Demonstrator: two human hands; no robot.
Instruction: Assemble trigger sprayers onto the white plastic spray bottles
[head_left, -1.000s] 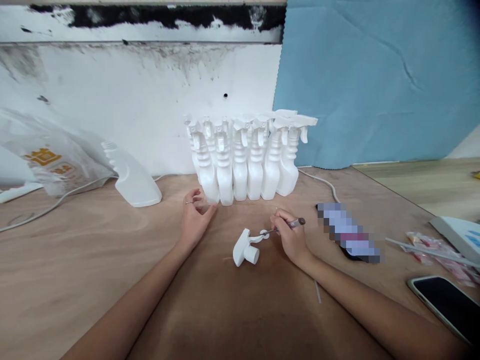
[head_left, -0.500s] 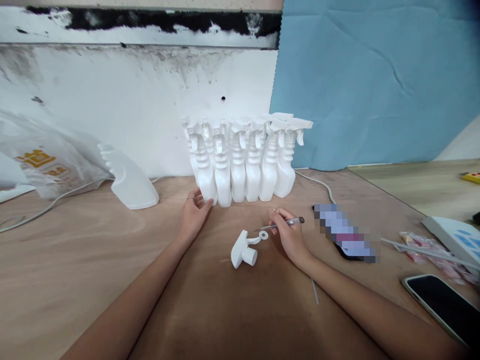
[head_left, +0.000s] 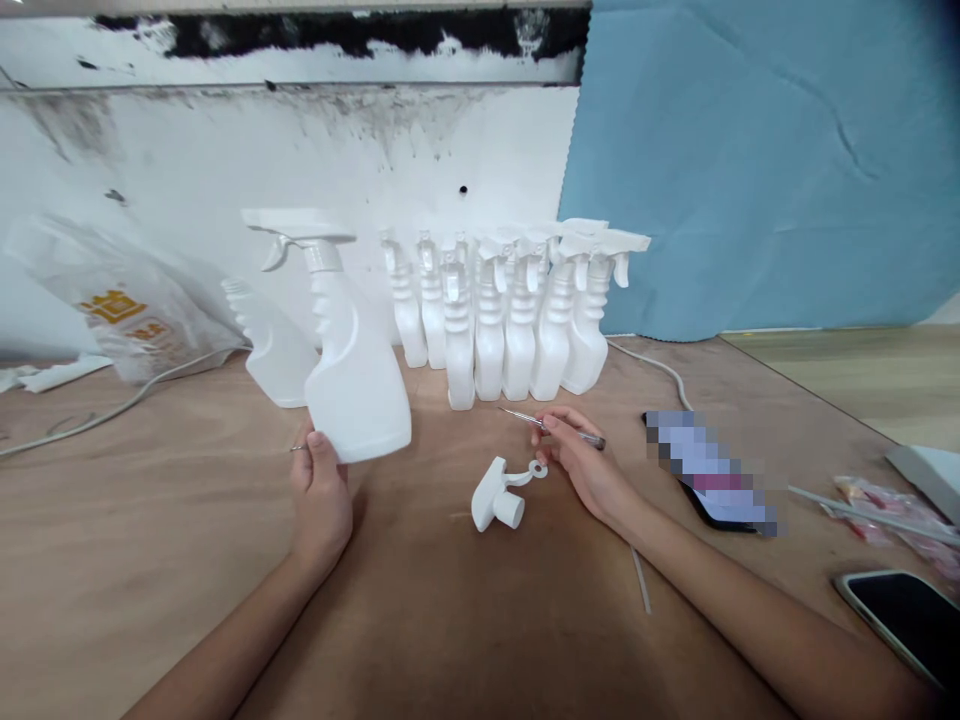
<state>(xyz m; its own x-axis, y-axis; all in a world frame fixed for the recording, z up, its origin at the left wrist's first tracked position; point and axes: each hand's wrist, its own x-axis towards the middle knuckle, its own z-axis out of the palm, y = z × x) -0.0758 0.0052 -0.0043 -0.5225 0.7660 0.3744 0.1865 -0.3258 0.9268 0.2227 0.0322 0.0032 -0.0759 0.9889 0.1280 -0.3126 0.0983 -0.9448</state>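
My left hand (head_left: 324,500) grips a white spray bottle (head_left: 360,390) by its lower part, its trigger pointing left. In my right hand (head_left: 574,455) is a small screwdriver (head_left: 551,427) with a clear handle, its thin tip pointing left. Just below that hand lies a loose white spray head (head_left: 496,497), its trigger lever ending in a ring. A thin clear tube (head_left: 640,580) lies partly beneath my right forearm. Behind the held bottle, a white bottle without a head (head_left: 274,350) leans in view.
Several white spray bottles (head_left: 519,340) stand grouped against the wall. At the left is a plastic bag (head_left: 142,320). Two phones lie at the right, one with a lit screen (head_left: 705,470), one dark (head_left: 907,610). Nearby are a cable (head_left: 660,365) and small plastic packets (head_left: 885,510).
My left hand has taken a spray bottle from the group's left front and brought it left and nearer. The screwdriver tip has swung up and left. The view has shifted slightly.
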